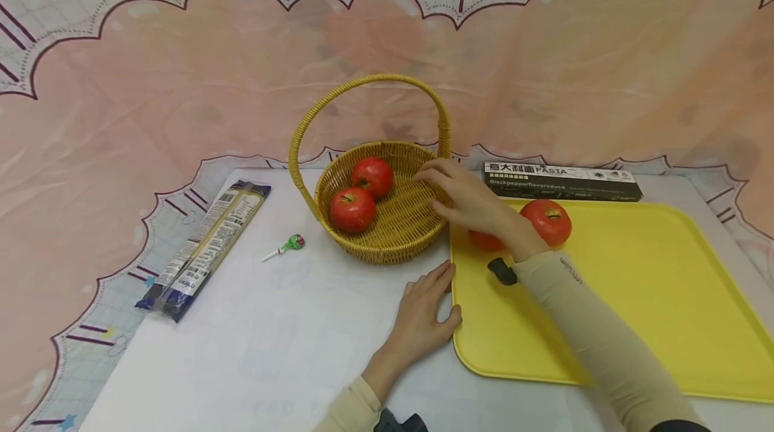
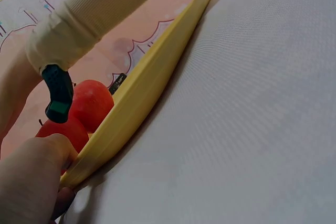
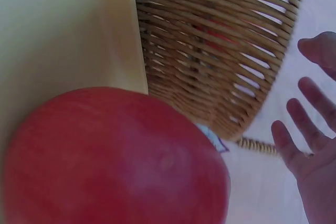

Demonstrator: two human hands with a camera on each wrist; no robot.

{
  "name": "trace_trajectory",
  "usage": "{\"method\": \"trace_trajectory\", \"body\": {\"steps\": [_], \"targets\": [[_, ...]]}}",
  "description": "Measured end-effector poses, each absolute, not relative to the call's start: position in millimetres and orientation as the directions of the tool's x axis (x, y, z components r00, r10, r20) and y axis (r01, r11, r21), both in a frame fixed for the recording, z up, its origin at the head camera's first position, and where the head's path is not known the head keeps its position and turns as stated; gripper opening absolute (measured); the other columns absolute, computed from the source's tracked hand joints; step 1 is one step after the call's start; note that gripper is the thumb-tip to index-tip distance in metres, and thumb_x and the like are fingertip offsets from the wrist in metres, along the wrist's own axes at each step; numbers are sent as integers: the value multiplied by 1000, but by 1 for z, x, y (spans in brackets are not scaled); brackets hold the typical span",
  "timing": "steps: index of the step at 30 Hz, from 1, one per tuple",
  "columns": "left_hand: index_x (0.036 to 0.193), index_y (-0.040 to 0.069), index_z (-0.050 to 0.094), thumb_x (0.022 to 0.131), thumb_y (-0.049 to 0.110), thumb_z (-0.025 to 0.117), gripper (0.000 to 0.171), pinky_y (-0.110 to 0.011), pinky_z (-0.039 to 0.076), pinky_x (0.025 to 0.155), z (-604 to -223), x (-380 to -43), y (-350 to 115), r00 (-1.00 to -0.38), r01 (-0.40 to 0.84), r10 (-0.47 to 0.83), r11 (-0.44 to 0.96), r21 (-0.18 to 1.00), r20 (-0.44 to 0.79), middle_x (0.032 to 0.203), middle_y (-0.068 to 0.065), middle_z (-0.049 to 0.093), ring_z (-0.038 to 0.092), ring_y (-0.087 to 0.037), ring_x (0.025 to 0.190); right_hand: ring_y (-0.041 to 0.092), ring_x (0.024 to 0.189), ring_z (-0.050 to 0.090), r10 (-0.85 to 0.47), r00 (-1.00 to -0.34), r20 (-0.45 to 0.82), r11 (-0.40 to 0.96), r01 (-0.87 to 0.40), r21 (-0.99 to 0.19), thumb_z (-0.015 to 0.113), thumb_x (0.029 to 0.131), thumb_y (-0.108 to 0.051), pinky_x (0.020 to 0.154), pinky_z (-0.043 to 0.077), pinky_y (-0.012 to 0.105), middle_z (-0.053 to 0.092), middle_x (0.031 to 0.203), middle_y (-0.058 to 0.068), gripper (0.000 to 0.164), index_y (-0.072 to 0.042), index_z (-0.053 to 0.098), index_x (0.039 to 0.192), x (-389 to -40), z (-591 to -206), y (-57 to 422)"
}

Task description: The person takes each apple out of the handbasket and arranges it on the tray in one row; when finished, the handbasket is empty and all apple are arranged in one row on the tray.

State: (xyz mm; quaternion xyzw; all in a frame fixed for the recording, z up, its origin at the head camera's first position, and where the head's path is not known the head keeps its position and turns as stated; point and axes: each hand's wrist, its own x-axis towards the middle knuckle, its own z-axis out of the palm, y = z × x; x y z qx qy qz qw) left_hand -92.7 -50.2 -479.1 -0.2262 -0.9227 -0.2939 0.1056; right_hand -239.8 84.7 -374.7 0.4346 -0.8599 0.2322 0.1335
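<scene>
My right hand (image 1: 465, 197) hangs over the right side of a wicker basket (image 1: 387, 254), its spread fingers (image 3: 310, 111) holding nothing. Two red apples lie in the basket's left half, one apple (image 1: 372, 177) behind the other apple (image 1: 353, 210). Under my right forearm, an apple (image 1: 553, 222) and a partly hidden apple (image 1: 486, 240) sit on a yellow tray (image 1: 635, 297). One red apple (image 3: 115, 161) fills the lower left of the right wrist view. My left hand (image 1: 417, 324) grips the tray's left rim, with a finger (image 2: 63, 200) below the rim.
A black-and-white pasta box (image 1: 562, 181) lies behind the tray. On the left of the white table (image 1: 272, 351) are a blue-ended packet (image 1: 205, 247) and a green-wrapped lollipop (image 1: 294, 242). The basket's tall handle (image 1: 375, 77) arches above it. A patterned cloth (image 1: 181, 96) hangs behind.
</scene>
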Motion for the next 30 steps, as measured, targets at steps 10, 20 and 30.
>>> {"method": "trace_trajectory", "body": {"steps": [10, 20, 30], "targets": [[134, 12, 39, 80, 28, 52, 58, -22, 31, 75, -478, -93, -49, -875, 480, 354, 726, 492, 331, 139, 2, 38, 49, -11, 109, 24, 121, 36, -767, -523, 372, 496, -851, -175, 60, 80, -18, 98, 34, 42, 37, 131, 8, 48, -19, 44, 126, -260, -373, 55], [134, 12, 39, 80, 28, 52, 57, -22, 31, 75, -478, -92, -49, -875, 480, 354, 728, 489, 332, 139, 1, 39, 49, -11, 110, 26, 123, 32, -835, -482, 265, 483, -873, -65, 63, 78, -18, 94, 36, 44, 34, 135, 7, 56, -21, 42, 130, -278, -379, 31], [133, 12, 40, 80, 28, 53, 57, -21, 31, 75, -480, -92, -48, -865, 495, 355, 725, 479, 355, 139, 1, 39, 49, -11, 108, 30, 129, 24, -857, -494, 150, 499, -867, -6, 67, 75, -21, 100, 30, 47, 24, 141, 6, 65, -26, 37, 133, -300, -369, 15]]}}
